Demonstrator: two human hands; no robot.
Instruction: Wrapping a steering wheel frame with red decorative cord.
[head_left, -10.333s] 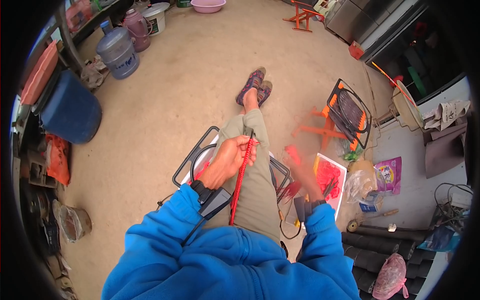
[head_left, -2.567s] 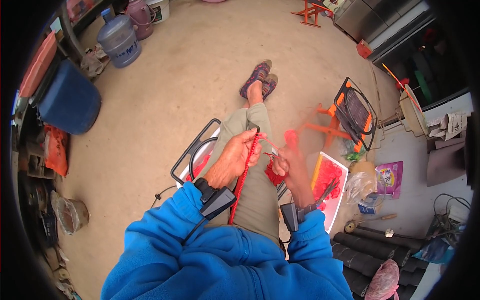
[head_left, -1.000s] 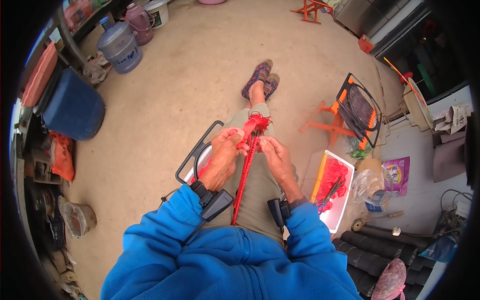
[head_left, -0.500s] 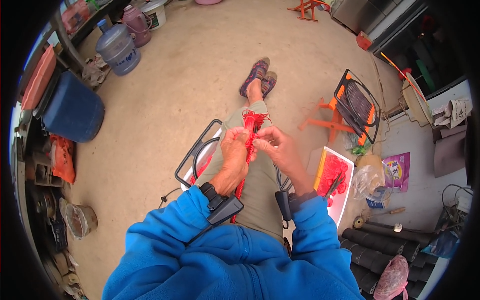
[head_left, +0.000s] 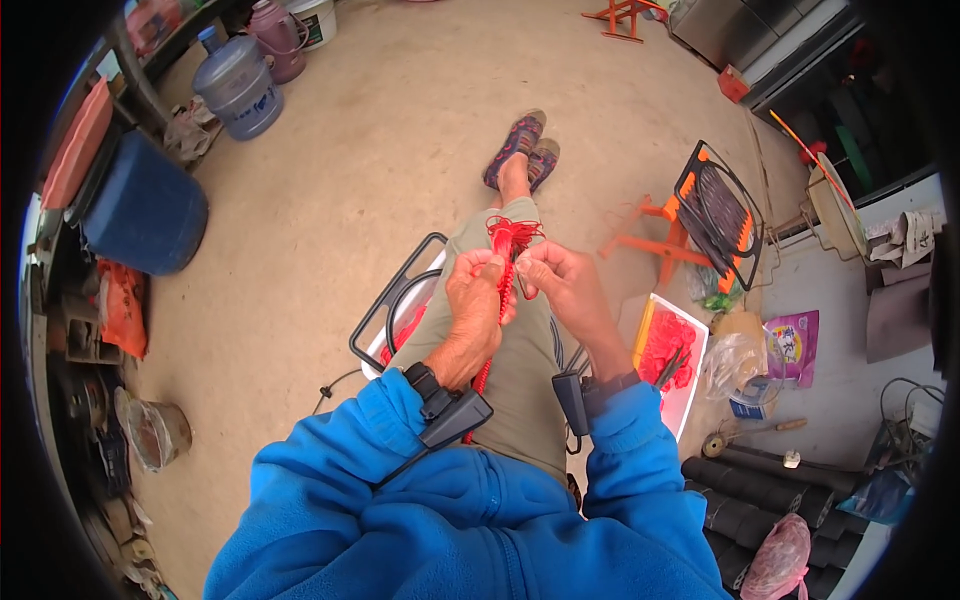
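A red braided cord (head_left: 482, 378) runs up over my lap and ends in a bunch of loose red strands (head_left: 512, 232). My left hand (head_left: 474, 305) is closed around the cord just below those strands, thumb on top. Close on the other side, my right hand (head_left: 563, 283) has its thumb and forefinger pinched together beside the cord. What sits in that pinch is too small to make out. By my right knee stands a white tray (head_left: 686, 408) with red material (head_left: 668, 348) and dark-handled scissors or pliers (head_left: 672, 368) in it.
A second white container (head_left: 372, 371) stands at my left leg by a black metal frame (head_left: 398, 285). An orange-and-black folding stool (head_left: 718, 215) is ahead right. Black rolls (head_left: 765, 490) lie lower right. A water jug (head_left: 238, 85) and blue bin (head_left: 145, 205) line the left.
My right hand has shifted slightly right, away from the cord, and its fingers have come together in a pinch. My left hand keeps its hold. The view has tilted a little.
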